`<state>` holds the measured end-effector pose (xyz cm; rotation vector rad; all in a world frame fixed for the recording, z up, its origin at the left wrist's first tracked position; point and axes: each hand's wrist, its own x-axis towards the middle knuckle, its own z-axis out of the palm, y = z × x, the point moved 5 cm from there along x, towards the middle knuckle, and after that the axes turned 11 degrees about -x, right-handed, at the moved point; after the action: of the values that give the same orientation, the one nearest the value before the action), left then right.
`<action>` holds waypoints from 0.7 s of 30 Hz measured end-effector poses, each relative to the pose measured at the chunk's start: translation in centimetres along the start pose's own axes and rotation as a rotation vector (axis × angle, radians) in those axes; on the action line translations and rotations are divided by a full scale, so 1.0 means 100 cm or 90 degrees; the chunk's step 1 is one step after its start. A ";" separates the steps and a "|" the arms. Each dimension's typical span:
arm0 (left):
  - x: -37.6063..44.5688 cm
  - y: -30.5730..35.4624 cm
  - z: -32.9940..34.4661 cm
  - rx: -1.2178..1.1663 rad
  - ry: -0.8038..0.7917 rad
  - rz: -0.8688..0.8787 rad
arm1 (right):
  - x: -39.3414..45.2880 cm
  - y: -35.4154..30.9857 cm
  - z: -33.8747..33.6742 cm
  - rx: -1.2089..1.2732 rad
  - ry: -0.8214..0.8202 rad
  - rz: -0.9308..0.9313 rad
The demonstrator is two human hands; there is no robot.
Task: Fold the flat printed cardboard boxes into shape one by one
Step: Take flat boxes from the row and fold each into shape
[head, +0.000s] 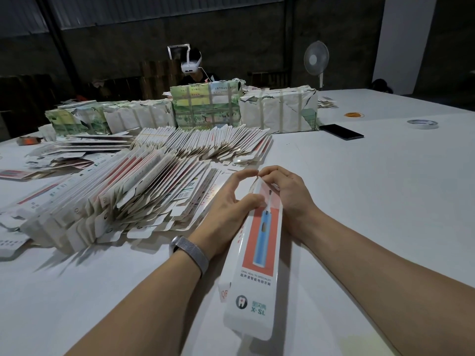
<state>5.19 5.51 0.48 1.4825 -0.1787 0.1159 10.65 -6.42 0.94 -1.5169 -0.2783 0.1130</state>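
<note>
Stacks of flat boxes (144,191) lie at 10 o'clock. The left hand (228,204) braces the long toothbrush box (257,247) at centre, thumb pressed on its face, fingers curled to the far end. The right hand (288,194) pinches the end flap (257,181). Recommended: crease the flap along its score before tucking. The table (385,201) is white; a phone (341,131) and tape roll (422,124) lie at 2 o'clock. The room is dim.

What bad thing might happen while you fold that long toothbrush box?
The left hand and right hand pinch the far-end flap of the toothbrush box; pulling hard might tear or crease it. The left forearm lies close to the leaning stack of flat boxes, so a nudge might topple it.
</note>
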 end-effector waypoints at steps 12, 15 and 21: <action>0.004 -0.007 -0.001 -0.024 0.012 -0.001 | 0.002 0.003 -0.001 0.040 0.022 -0.021; 0.004 -0.006 -0.003 -0.062 0.034 0.020 | 0.003 0.005 0.003 0.064 0.006 -0.011; 0.006 -0.005 -0.006 -0.106 0.101 0.066 | 0.004 0.005 0.008 0.020 -0.060 -0.043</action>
<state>5.88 6.02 0.07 1.2922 -0.1323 0.2946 10.85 -5.57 0.53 -1.4713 -0.4011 0.1358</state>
